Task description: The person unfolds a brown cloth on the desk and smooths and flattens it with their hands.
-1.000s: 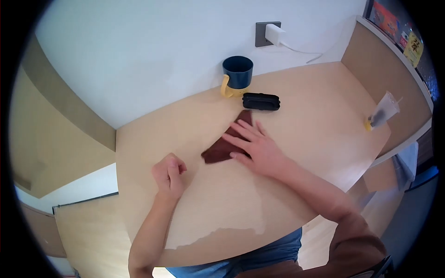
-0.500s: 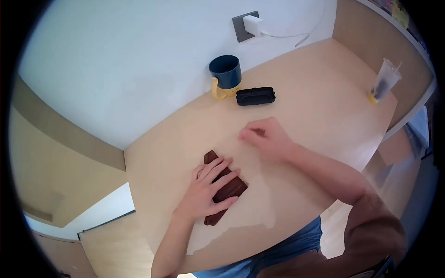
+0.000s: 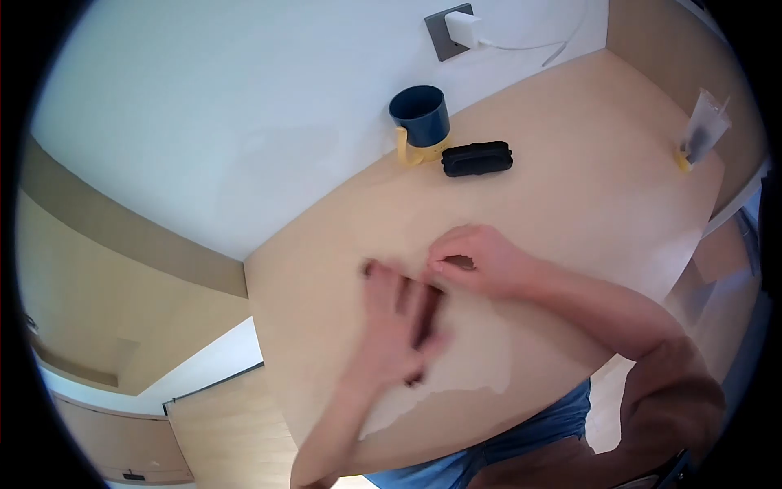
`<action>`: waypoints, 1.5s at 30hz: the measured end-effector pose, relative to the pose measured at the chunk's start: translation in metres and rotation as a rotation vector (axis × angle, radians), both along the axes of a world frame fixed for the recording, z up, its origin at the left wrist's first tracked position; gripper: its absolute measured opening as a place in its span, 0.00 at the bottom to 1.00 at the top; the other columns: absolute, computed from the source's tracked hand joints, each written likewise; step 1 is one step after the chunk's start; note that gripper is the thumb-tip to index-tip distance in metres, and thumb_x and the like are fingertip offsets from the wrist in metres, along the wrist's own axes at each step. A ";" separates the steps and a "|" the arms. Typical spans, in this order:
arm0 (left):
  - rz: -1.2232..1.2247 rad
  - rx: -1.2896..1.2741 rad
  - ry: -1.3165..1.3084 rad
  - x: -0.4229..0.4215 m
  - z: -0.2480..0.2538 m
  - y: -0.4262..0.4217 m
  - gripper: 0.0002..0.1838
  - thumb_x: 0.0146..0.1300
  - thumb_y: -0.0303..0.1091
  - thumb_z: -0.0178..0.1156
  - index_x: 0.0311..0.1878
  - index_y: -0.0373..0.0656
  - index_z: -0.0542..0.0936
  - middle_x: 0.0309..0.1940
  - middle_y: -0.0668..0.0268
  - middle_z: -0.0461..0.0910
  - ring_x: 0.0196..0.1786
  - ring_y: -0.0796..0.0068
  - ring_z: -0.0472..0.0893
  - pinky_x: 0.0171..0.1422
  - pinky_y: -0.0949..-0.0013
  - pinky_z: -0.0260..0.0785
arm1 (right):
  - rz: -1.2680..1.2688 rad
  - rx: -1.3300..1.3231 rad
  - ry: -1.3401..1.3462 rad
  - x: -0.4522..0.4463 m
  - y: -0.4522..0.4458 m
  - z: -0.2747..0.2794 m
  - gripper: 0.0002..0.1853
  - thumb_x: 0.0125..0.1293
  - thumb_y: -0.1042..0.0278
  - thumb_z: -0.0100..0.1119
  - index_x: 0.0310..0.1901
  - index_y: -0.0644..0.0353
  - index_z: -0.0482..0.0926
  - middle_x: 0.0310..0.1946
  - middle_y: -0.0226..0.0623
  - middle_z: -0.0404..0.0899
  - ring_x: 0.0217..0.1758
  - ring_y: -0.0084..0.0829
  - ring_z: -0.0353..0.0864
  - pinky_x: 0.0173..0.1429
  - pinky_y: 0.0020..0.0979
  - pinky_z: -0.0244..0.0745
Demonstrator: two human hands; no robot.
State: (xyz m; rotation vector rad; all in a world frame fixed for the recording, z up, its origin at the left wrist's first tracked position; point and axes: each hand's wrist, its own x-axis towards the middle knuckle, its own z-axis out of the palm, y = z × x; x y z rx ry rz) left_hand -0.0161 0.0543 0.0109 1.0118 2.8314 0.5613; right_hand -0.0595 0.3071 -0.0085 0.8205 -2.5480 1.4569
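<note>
This looks like a small indoor study or desk corner, though whether in a home or an office cannot be told. A pale wood-toned table (image 3: 562, 179) meets a plain white wall (image 3: 236, 114), with a wood-toned side panel (image 3: 660, 57) at two o'clock. A grey socket plate (image 3: 441, 37) just past twelve carries a white charger (image 3: 464, 29). A two-toned mug (image 3: 419, 118) at twelve, a clear plastic cup (image 3: 705, 126) at two and light wood-look flooring (image 3: 232, 424) at seven suit such a room.
</note>
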 end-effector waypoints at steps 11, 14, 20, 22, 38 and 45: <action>-0.335 0.020 0.036 0.019 -0.011 0.026 0.40 0.74 0.52 0.65 0.86 0.52 0.69 0.88 0.49 0.61 0.90 0.37 0.56 0.94 0.37 0.44 | 0.067 -0.081 0.104 -0.005 0.007 -0.006 0.08 0.73 0.70 0.65 0.47 0.63 0.88 0.44 0.47 0.90 0.49 0.51 0.88 0.57 0.46 0.83; -0.080 0.022 0.102 -0.030 -0.006 -0.012 0.37 0.73 0.45 0.66 0.84 0.50 0.73 0.86 0.50 0.64 0.89 0.38 0.59 0.93 0.40 0.46 | 0.021 -0.096 0.083 -0.004 0.006 -0.006 0.08 0.73 0.71 0.66 0.49 0.62 0.89 0.45 0.46 0.91 0.48 0.49 0.88 0.56 0.45 0.83; 0.235 0.003 0.118 -0.062 0.002 -0.057 0.35 0.78 0.46 0.59 0.85 0.50 0.71 0.87 0.49 0.62 0.90 0.39 0.55 0.94 0.42 0.44 | -0.024 -0.035 -0.002 0.001 0.007 0.005 0.08 0.73 0.72 0.66 0.49 0.61 0.89 0.46 0.45 0.90 0.45 0.47 0.87 0.56 0.42 0.83; 0.255 -0.043 0.153 -0.058 -0.001 -0.054 0.35 0.79 0.46 0.59 0.86 0.50 0.70 0.88 0.50 0.61 0.90 0.38 0.55 0.94 0.41 0.44 | -0.020 -0.045 0.023 0.000 0.007 0.001 0.07 0.73 0.71 0.66 0.48 0.61 0.89 0.46 0.45 0.90 0.46 0.47 0.88 0.56 0.43 0.83; -0.215 0.004 0.083 -0.017 -0.015 -0.001 0.37 0.75 0.45 0.62 0.86 0.54 0.70 0.87 0.51 0.64 0.91 0.43 0.56 0.94 0.38 0.40 | 0.037 -0.040 0.090 -0.005 0.011 -0.003 0.06 0.73 0.72 0.65 0.47 0.61 0.88 0.48 0.45 0.90 0.54 0.49 0.88 0.63 0.44 0.83; 0.331 0.019 0.165 -0.083 -0.013 -0.088 0.34 0.83 0.44 0.53 0.88 0.48 0.66 0.87 0.50 0.62 0.89 0.40 0.56 0.94 0.39 0.40 | 0.032 -0.035 0.070 -0.004 0.011 0.000 0.07 0.72 0.72 0.67 0.48 0.62 0.88 0.49 0.44 0.91 0.56 0.48 0.88 0.64 0.44 0.82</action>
